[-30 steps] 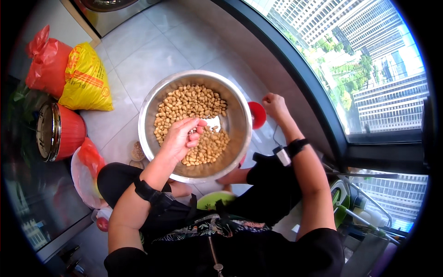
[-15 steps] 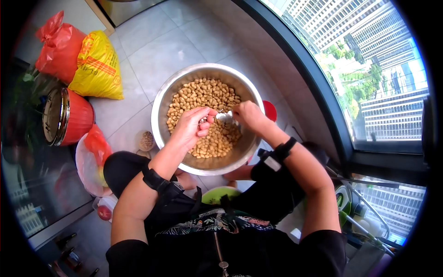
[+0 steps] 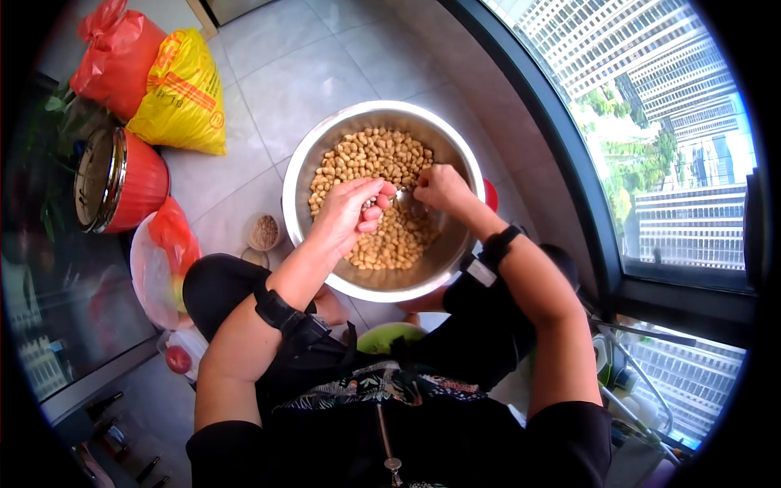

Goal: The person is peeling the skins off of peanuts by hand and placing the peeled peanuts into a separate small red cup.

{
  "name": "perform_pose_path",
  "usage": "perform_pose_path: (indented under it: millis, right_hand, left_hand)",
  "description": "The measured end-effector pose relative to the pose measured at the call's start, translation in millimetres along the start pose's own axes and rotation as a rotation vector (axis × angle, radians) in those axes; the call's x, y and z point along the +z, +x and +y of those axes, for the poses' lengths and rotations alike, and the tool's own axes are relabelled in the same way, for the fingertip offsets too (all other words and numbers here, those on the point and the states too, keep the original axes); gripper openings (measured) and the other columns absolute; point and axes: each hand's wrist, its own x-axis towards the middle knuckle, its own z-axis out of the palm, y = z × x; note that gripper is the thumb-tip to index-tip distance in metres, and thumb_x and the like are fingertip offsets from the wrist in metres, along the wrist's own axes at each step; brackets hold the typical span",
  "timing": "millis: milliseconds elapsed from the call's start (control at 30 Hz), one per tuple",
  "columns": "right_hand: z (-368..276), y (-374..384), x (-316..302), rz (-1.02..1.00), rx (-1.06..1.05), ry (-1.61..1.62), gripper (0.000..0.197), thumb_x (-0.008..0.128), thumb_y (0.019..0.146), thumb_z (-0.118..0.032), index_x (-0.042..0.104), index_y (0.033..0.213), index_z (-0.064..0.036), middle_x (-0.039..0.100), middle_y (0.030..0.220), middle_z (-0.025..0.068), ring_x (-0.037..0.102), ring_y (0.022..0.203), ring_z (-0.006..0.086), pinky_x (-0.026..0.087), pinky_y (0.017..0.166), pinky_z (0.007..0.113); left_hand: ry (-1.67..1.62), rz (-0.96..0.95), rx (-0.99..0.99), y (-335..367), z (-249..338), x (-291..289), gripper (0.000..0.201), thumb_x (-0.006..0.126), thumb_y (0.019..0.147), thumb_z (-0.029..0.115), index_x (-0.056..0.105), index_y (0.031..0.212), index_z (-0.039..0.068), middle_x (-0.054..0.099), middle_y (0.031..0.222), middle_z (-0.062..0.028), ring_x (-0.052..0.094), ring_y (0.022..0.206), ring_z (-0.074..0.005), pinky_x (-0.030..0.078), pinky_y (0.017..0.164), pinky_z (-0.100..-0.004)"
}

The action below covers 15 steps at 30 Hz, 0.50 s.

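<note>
A wide steel bowl point(image 3: 299, 175) holds a layer of peanuts in their shells point(image 3: 382, 154). My left hand point(image 3: 350, 215) is over the middle of the bowl, its fingers curled round a few small pale peanut kernels point(image 3: 368, 203). Just to its right, my right hand point(image 3: 443, 191) is closed with its fingertips pointing down and inward. Whatever those fingertips grip, if anything, is hidden. Between the hands a small patch of shiny bowl bottom shows among the peanuts.
A small round container of kernels point(image 3: 263, 233) stands left of the bowl. Farther left are a red bag point(image 3: 122, 65), a yellow bag point(image 3: 183, 93), a red bucket point(image 3: 142, 183) and a bag-lined tub point(image 3: 146, 272). A green basin point(image 3: 382, 337) sits between my legs; a window runs along the right.
The whole view has shifted slightly, so the bowl appears a little farther right and up. Both hands stay over the bowl, the left still cupped round the kernels.
</note>
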Motion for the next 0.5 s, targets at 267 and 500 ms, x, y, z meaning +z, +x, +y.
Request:
perform_pose_path:
  millis: [267, 500]
  right_hand:
    - [-2.5, -12.2, -19.4, -0.135, 0.01, 1.067, 0.013, 0.053, 0.083, -0.014, 0.062, 0.078, -0.0074, 0.061, 0.069, 0.0009, 0.055, 0.06, 0.0044, 0.04, 0.048, 0.016]
    - [10.1, -13.7, 21.0, 0.022, -0.117, -0.526, 0.019, 0.05, 0.08, -0.015, 0.067, 0.08, -0.0062, 0.068, 0.079, 0.0134, 0.067, 0.074, 0.0278, 0.053, 0.062, 0.037]
  left_hand:
    - [0.014, 0.028, -0.022, 1.0, -1.7, 5.0, 0.019, 0.054, 0.092, 0.016, 0.06, 0.092, -0.003, 0.051, 0.073, -0.0023, 0.041, 0.054, -0.0038, 0.03, 0.041, -0.016]
    - [0.049, 0.024, -0.024, 6.3, -7.8, 2.2, 0.022, 0.055, 0.092, 0.018, 0.06, 0.095, -0.003, 0.05, 0.075, -0.0016, 0.039, 0.053, -0.0034, 0.029, 0.042, -0.0155]
